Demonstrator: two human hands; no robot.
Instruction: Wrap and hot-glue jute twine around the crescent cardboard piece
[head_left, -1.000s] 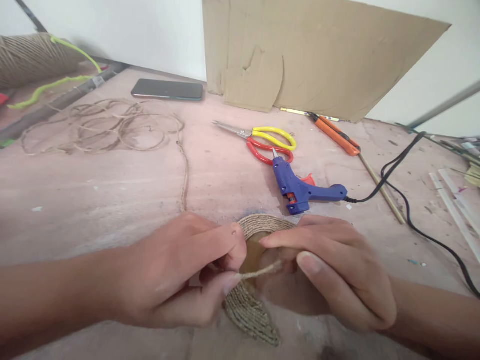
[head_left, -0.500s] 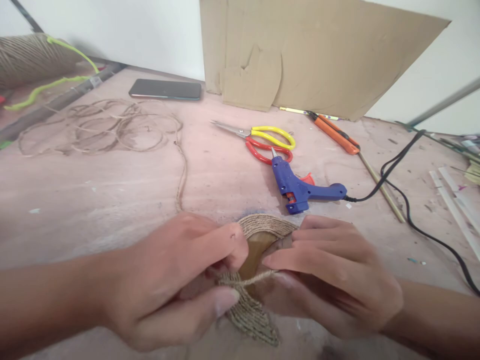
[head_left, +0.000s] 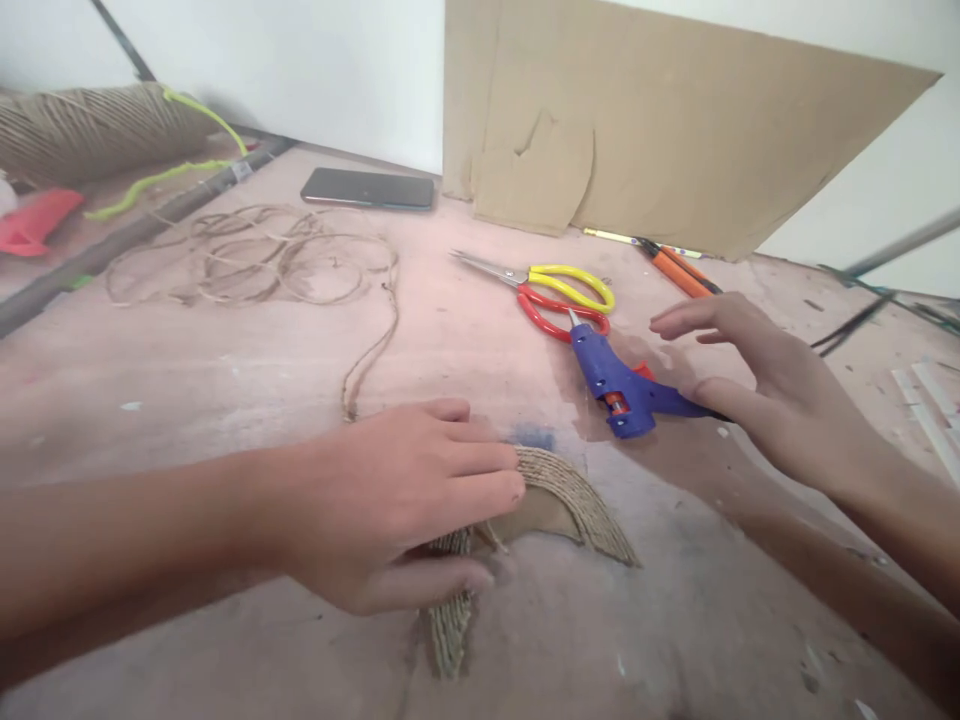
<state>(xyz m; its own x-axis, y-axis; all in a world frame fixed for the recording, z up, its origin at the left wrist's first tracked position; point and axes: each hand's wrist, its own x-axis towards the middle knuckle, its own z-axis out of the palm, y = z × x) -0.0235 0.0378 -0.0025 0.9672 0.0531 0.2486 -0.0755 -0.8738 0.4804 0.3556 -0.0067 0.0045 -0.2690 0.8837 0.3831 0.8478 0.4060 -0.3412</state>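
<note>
Left hand [head_left: 390, 500] lies flat, fingers extended, pressing the twine-wrapped cardboard piece [head_left: 555, 495] onto the table [head_left: 225, 390]. Right hand [head_left: 757, 385] is open, fingers spread, thumb touching the blue glue gun [head_left: 622, 380], just beside the scissors [head_left: 555, 290]

My left hand [head_left: 390, 500] lies low, palm down, fingers extended together and pointing right, thumb tucked beneath, forearm running in from the left edge. My right hand [head_left: 757, 385] hovers higher and further out, fingers loosely spread and slightly curled, grip unclosed, forearm entering from the lower right.
</note>
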